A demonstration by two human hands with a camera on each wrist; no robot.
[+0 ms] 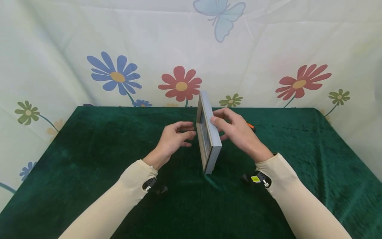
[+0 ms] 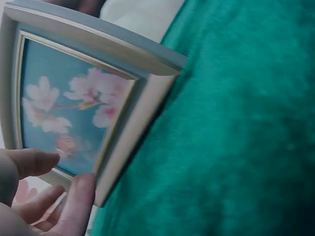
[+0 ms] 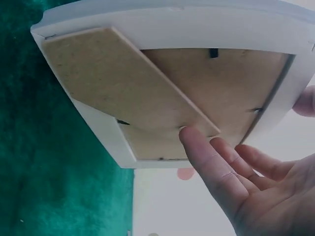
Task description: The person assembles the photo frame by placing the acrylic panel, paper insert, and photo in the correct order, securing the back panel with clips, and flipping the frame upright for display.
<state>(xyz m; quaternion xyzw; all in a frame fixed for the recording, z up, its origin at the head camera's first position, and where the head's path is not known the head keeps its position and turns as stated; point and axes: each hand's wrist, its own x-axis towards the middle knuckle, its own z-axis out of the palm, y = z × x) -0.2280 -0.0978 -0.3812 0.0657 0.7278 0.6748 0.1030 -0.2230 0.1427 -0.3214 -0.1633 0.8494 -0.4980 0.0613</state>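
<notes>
A picture frame with a pale rim stands on its edge on the green cloth, seen nearly side-on in the head view. Pink and white blossoms on blue fill its picture in the left wrist view. Its brown back carries a slanted stand flap. My right hand holds the frame from the right, thumb on the rim and fingers behind at the backing and flap. On the picture side, my left hand has loosely bent fingers, their tips right by the frame's face.
Green velvety cloth covers the table. A small dark object with an orange part lies behind my right hand, mostly hidden. At the back hangs a pale curtain printed with flowers and a butterfly.
</notes>
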